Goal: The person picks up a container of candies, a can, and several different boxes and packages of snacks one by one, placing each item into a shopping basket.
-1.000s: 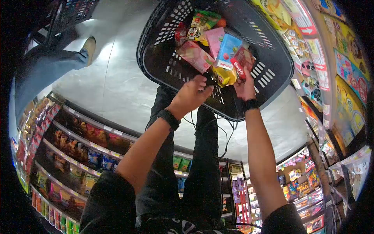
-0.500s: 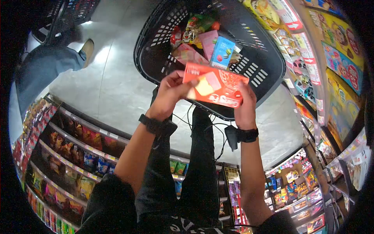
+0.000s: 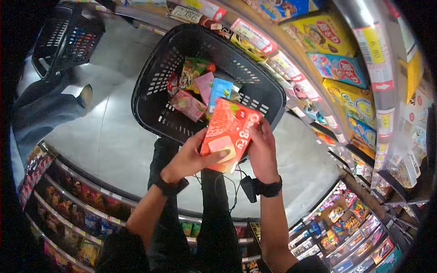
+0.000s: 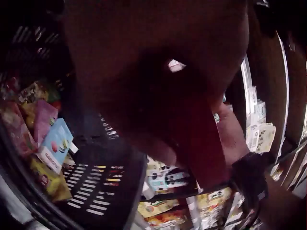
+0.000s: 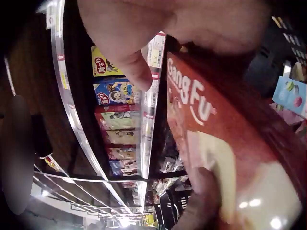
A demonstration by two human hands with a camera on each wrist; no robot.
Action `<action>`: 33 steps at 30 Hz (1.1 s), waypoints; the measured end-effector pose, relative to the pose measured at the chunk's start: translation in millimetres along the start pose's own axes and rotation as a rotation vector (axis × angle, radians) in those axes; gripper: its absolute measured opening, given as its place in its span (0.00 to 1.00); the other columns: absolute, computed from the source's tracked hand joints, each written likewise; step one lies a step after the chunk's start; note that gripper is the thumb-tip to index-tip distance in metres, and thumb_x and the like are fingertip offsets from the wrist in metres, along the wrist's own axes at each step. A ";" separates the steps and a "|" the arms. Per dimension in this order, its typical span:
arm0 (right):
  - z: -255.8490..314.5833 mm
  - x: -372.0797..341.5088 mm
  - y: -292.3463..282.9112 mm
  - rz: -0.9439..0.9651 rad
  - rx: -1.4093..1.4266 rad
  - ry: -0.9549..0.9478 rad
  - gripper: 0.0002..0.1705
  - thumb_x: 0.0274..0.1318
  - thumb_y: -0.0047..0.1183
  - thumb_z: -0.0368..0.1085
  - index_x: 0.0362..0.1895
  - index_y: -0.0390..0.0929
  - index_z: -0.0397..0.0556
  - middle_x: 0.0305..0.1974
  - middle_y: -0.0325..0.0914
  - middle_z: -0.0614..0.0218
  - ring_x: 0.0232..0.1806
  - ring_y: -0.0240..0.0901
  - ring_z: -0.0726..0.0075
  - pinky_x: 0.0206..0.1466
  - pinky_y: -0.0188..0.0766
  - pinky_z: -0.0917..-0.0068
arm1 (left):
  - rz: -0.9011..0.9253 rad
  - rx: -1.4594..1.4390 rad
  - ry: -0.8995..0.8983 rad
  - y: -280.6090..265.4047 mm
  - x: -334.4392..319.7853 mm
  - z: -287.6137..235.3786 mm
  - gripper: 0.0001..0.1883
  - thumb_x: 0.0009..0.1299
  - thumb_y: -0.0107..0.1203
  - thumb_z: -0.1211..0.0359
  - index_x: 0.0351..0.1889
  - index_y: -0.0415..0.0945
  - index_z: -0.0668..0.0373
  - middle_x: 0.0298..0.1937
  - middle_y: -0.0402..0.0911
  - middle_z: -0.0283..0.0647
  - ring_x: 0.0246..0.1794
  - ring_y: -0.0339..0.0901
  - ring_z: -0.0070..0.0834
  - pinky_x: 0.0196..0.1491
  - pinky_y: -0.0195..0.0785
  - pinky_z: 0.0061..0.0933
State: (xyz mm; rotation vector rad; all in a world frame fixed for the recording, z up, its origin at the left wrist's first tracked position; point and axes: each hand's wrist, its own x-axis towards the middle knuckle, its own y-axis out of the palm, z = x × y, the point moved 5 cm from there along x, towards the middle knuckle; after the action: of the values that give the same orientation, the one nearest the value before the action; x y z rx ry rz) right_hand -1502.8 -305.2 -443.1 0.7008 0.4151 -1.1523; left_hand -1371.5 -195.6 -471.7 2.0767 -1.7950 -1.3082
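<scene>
Both hands hold a red "Gang Fu" box (image 3: 232, 123) (image 5: 240, 143), tilted, above the near side of a black shopping basket (image 3: 157, 107). My left hand (image 3: 189, 157) grips its lower left end, thumb across the printed front. At the upper right edge, my right hand (image 3: 263, 154) holds the box with bent fingers. Inside the basket lie a light-blue box (image 3: 221, 88) (image 4: 56, 143), a pink box (image 3: 204, 86), another pink box (image 3: 187, 105) and a green-and-yellow bag (image 3: 190, 75). A yellow pack (image 4: 50, 182) shows beside them in the left wrist view.
Shelves of packaged snacks (image 3: 318, 34) run along the right, with price labels (image 3: 255, 34) on their edges. More snack shelves (image 3: 86, 200) stand at the lower left. Another person's leg (image 3: 50, 107) and a second black basket (image 3: 68, 41) are at the left.
The red box, earlier in the basket under my right hand, came up into both hands and has since turned to a steeper slant. The view has swung toward the right-hand shelves.
</scene>
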 end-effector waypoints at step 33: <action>145.1 -46.7 237.0 0.156 -0.237 -0.694 0.32 0.61 0.58 0.26 0.67 0.61 0.41 0.60 0.72 0.62 0.59 0.68 0.72 0.62 0.64 0.72 | -0.308 0.181 0.904 -7.9 -99.1 -304.1 0.37 0.75 0.55 0.70 0.78 0.48 0.66 0.73 0.65 0.49 0.64 0.65 0.20 0.60 0.63 0.22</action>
State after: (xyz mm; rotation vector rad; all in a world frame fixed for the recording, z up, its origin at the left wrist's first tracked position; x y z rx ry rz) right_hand -1307.0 -318.8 -240.8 0.0981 -0.0916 -1.0991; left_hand -1162.8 -242.3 -233.8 2.4940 -1.2329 -0.1122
